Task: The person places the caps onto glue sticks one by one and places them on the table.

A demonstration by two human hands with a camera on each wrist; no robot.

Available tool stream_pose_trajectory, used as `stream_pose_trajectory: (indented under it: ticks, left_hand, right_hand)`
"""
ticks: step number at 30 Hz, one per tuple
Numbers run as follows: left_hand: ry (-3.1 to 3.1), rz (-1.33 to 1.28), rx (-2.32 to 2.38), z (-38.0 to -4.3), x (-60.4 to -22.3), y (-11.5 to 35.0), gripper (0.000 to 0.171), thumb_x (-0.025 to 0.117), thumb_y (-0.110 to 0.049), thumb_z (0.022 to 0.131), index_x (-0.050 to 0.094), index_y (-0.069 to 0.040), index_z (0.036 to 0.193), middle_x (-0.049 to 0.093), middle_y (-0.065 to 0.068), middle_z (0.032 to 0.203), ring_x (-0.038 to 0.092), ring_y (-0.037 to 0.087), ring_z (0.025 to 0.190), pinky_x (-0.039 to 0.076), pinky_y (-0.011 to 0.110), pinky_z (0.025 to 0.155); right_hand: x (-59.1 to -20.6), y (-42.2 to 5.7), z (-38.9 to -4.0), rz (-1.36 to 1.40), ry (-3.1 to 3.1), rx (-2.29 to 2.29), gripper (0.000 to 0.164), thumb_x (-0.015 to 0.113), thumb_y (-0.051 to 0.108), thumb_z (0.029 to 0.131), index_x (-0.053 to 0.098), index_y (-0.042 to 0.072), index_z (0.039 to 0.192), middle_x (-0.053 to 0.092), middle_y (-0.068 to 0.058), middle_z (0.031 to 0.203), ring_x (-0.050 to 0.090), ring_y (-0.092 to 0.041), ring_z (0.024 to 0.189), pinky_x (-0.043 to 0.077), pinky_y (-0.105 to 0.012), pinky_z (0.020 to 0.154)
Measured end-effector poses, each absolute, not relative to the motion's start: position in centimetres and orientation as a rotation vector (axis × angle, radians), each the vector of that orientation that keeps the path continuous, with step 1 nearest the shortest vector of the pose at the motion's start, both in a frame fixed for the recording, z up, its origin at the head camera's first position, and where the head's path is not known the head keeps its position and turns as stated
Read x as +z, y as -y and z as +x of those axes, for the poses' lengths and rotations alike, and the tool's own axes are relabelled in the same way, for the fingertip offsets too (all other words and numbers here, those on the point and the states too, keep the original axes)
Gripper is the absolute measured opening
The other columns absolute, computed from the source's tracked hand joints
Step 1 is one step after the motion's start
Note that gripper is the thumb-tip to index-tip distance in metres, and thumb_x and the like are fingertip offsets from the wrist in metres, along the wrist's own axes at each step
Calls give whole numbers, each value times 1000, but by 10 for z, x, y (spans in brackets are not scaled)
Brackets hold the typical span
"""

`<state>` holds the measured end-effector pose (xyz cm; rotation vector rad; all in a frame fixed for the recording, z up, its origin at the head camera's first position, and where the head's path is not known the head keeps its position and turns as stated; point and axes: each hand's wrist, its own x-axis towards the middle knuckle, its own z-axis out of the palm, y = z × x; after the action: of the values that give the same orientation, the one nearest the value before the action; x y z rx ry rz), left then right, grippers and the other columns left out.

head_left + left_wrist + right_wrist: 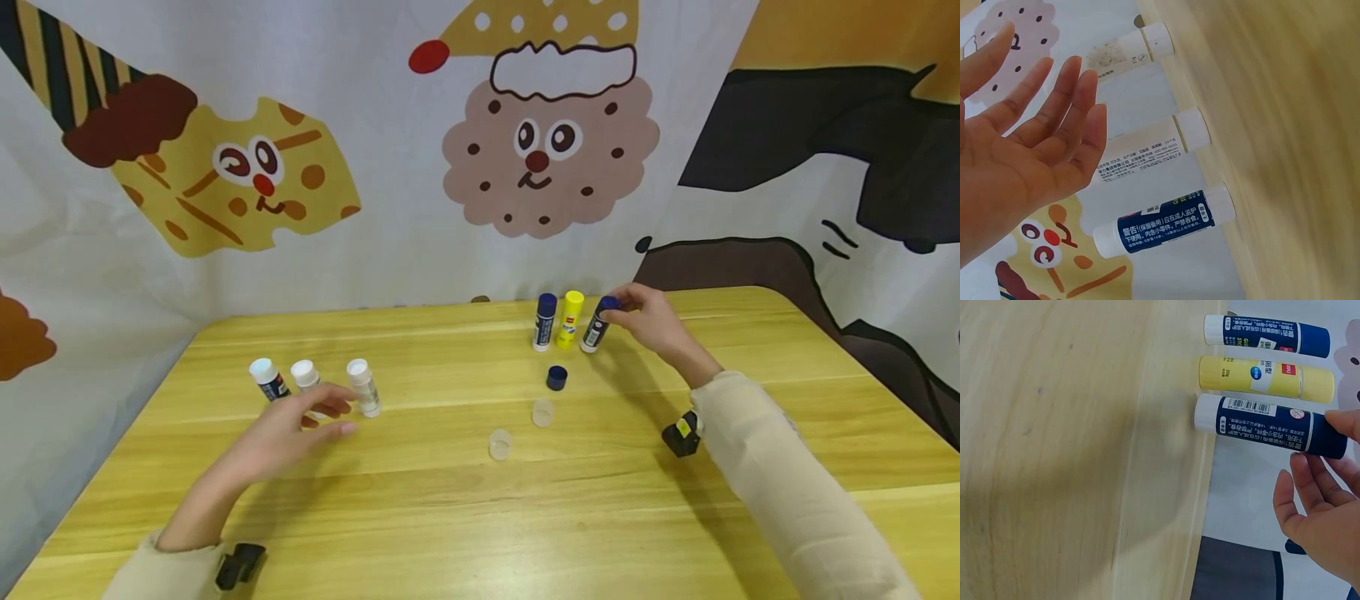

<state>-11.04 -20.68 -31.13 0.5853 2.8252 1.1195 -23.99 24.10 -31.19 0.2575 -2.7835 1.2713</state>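
My right hand (656, 323) pinches the blue cap of a navy glue stick (1254, 422) between thumb and fingers. It stands at the right end of a row, beside a yellow glue stick (570, 321) and another navy glue stick with a blue cap (544, 323). On the left, my left hand (288, 427) hovers with loosely bent fingers and holds nothing. Just beyond it stand two white glue sticks, one nearer the middle (364, 388) and one partly behind the fingers (305, 375), plus a navy glue stick with a white top (1166, 222).
Between the hands lie a loose blue cap (557, 377) and two clear caps, one farther (542, 412) and one nearer (500, 444). The wooden table (450, 533) meets a cartoon-printed curtain (405, 167) at its back edge.
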Motion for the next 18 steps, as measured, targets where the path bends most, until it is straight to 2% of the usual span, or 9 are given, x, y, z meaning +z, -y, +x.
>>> stream_pose_trajectory:
  ticks: [18]
  left_hand:
    - [-2820, 503, 1146, -112, -311, 208, 39, 62, -22, 88, 54, 2, 116, 60, 14, 106, 56, 29, 97, 47, 40, 74]
  right_hand:
    - [-317, -236, -251, 282, 2758, 1278, 28, 58, 13, 90, 55, -4, 113, 55, -17, 103, 49, -29, 92, 41, -36, 75]
